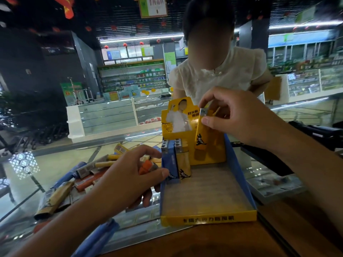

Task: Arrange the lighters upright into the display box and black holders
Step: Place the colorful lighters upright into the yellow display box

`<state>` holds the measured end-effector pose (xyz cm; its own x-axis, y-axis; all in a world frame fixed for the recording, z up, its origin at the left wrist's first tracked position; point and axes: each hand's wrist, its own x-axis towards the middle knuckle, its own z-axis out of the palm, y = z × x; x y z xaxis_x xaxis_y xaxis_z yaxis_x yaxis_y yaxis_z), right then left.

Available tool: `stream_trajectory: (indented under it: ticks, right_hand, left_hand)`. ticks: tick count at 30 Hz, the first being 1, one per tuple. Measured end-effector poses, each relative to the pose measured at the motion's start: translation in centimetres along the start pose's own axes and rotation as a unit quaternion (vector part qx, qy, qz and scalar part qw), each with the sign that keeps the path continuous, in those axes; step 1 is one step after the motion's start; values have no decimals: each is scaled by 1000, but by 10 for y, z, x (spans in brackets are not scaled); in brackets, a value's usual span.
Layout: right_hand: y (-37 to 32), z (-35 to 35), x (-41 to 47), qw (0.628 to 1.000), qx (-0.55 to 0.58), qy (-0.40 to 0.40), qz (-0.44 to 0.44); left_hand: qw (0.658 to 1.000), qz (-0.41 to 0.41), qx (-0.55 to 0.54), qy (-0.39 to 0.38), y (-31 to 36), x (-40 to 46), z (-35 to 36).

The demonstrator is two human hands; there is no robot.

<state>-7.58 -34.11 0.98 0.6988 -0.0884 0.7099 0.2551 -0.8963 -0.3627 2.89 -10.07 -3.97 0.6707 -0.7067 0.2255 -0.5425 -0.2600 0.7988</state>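
Observation:
A yellow and blue display box point(207, 217) stands on the glass counter. A blue lighter point(169, 162) and a yellow lighter point(183, 162) stand upright at its back left corner. My right hand point(239, 117) pinches another yellow lighter point(201, 132) by its top, upright above the back of the box. My left hand point(128, 175) rests against the box's left wall with its thumb on the blue lighter. Its curled fingers hold an orange lighter point(146, 166). A heap of loose lighters point(78, 180) in blue, yellow and orange lies left of the box.
A person in a white top point(219, 78) stands across the counter behind the box. A blue lighter point(100, 240) lies at the near edge. A wooden surface point(241, 242) lies in front of the box. A black object point(269, 160) sits to the right.

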Motion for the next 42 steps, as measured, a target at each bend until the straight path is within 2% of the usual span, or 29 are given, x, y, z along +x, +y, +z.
stream_trajectory:
  ticks: [7,21,29,35,38,42]
  right_hand:
    - [-7,29,-3,987,-119,-87,-64]
    - [-7,35,-2,984,-155,-57,-65]
    - [-11,35,-5,978,-178,-96,-54]
    - [-8,37,-5,976,-183,-107,-42]
    - [-10,37,-5,987,-147,-50,-37]
    - [-24,37,-8,999,-16,10,-30]
  left_hand:
    - [1000,-4,-13,2,1,1,1]
    - [1000,8,9,1,4,-2,1]
    - [1000,14,10,4,3,-3,-1]
    - [998,26,31,38,5,-4,-4]
    - [997,32,19,66,5,-3,-5]
    - [995,25,-64,74,4,-1,-7]
